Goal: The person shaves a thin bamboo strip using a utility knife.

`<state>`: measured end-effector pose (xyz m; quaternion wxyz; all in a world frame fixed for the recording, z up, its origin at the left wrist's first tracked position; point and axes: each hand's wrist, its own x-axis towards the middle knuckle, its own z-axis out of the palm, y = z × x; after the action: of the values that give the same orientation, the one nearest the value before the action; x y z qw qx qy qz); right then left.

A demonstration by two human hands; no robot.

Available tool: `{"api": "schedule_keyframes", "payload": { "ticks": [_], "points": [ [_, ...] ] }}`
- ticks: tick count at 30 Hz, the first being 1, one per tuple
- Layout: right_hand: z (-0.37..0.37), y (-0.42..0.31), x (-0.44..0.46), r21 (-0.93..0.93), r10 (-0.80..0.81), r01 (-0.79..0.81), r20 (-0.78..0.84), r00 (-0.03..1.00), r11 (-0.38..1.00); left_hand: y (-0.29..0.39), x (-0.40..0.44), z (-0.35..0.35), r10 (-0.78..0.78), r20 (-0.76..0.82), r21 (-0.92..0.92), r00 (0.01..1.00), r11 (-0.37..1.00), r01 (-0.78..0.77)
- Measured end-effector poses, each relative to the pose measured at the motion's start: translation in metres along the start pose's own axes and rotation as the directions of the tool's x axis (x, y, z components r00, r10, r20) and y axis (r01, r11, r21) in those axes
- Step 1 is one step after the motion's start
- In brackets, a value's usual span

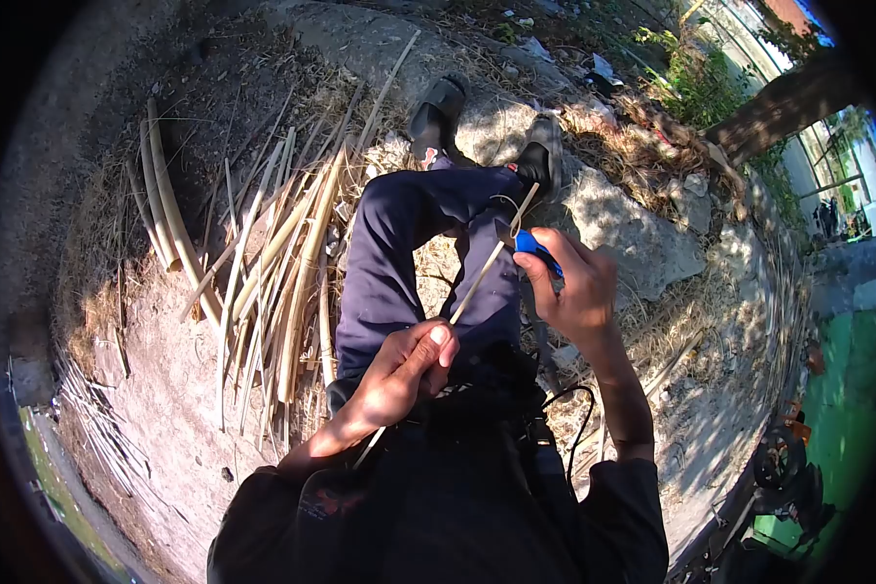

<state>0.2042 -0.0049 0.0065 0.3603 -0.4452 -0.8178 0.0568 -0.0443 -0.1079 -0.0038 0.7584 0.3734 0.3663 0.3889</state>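
My left hand (407,368) is closed around a thin pale cane strip (479,282), thumb on top, just above my lap. The strip slants up and to the right past my knees, and its lower end comes out below my wrist. My right hand (576,284) grips the blue handle of a knife (537,250). The dark blade, partly hidden, meets the strip near its far end. A thin curled shaving (516,216) stands off the strip beside the blade.
Many split cane strips (297,263) lie piled on the ground left of my legs. Thicker curved canes (170,200) lie beyond them. A large flat rock (623,229) is at the right, with dry grass around it. A tree trunk (784,112) leans at the upper right.
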Motion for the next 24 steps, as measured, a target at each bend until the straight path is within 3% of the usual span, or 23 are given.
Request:
{"api": "schedule_keyframes", "payload": {
  "ticks": [5,7,9,10,11,14,16,21,24],
  "points": [
    [0.011,0.042,0.022,-0.032,0.087,-0.089,-0.041,0.995,0.996,-0.007,0.003,-0.005,-0.027,-0.065,0.013,0.998,1.0,0.028],
    [0.015,0.07,0.029,-0.197,0.186,-0.195,-0.064,0.98,0.961,-0.008,-0.004,-0.004,-0.033,-0.041,0.038,0.999,0.999,0.034],
    [0.019,0.117,0.029,-0.164,0.335,-0.34,-0.06,0.94,0.926,-0.006,-0.009,-0.004,-0.043,-0.021,0.063,0.999,0.997,0.044],
    [0.011,0.132,0.03,0.009,0.409,-0.41,0.061,0.911,0.912,-0.004,-0.01,-0.005,-0.065,-0.014,0.089,0.998,0.994,0.066],
    [0.018,0.157,0.023,0.129,0.468,-0.474,0.073,0.881,0.871,-0.002,-0.011,-0.005,-0.089,-0.01,0.114,0.996,0.989,0.089],
    [0.01,0.163,0.015,0.245,0.576,-0.6,0.169,0.8,0.761,-0.001,-0.007,-0.009,-0.081,-0.038,0.071,0.996,0.994,0.084],
    [-0.002,0.119,0.022,0.554,0.632,-0.665,0.291,0.718,0.5,-0.005,-0.002,-0.01,-0.047,-0.052,0.057,0.998,0.997,0.05],
    [-0.012,0.056,0.017,0.662,0.472,-0.577,0.359,0.805,0.479,-0.001,0.01,-0.004,-0.052,-0.023,0.099,0.998,0.994,0.054],
    [-0.017,0.038,0.016,0.732,0.445,-0.568,0.395,0.804,0.376,0.001,0.014,-0.001,-0.037,0.014,0.119,0.999,0.992,0.035]
  ]
}}
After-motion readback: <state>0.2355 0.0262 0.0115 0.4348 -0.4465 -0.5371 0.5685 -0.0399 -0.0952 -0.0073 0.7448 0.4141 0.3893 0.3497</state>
